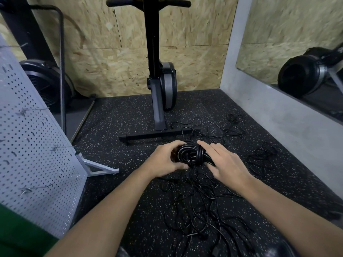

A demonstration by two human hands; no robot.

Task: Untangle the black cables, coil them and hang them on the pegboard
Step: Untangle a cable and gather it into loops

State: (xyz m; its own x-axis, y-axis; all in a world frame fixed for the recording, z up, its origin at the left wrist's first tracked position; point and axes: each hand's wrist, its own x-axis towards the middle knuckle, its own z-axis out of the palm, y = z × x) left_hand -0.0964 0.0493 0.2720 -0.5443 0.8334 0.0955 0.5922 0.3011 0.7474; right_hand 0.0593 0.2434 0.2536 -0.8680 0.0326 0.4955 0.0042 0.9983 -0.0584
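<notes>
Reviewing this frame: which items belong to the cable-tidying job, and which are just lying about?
Job: coiled cable bundle, gripped by left hand, right hand touching it; loose tangled cables; pegboard.
Lying about: upright exercise machine; fan-wheel machine; mirror.

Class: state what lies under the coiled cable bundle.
Loose tangled cables spread over the speckled floor. The coiled bundle, left hand and right hand cover the spot directly beneath.

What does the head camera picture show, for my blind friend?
A left hand grips a coiled bundle of thick black cable, the right hand resting on it, above thin tangled black cables on a speckled black floor. A white perforated metal pegboard stands left.
</notes>
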